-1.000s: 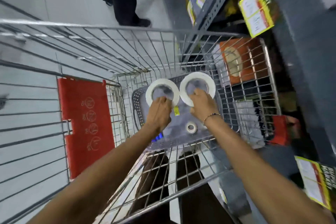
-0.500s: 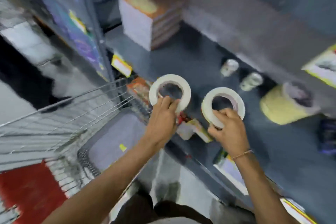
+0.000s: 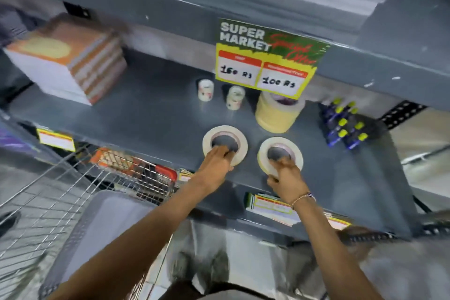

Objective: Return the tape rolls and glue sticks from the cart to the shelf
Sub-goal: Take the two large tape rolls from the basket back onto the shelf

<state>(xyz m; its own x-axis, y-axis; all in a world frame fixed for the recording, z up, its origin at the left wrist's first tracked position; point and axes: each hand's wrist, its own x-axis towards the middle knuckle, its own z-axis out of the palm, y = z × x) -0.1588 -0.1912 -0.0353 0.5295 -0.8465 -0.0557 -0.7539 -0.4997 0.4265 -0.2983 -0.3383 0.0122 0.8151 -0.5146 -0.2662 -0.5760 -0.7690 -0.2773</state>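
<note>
From the head view, your left hand (image 3: 215, 162) grips the near rim of one white tape roll (image 3: 225, 143) and your right hand (image 3: 283, 174) pinches another roll (image 3: 280, 157), both lying flat on the shelf (image 3: 151, 117) with holes facing up (side by side, apart). Behind them sit a yellow roll (image 3: 276, 115) and two small rolls (image 3: 205, 90); the cart (image 3: 73, 197) at lower left holds a grey tray (image 3: 107, 224).

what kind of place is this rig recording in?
Almost certainly a supermarket stationery aisle: a "SUPER MARKET" price tag hangs off the grey shelf, a wire shopping cart stands beside it, and tape rolls and stacked notebooks are stocked there.
</note>
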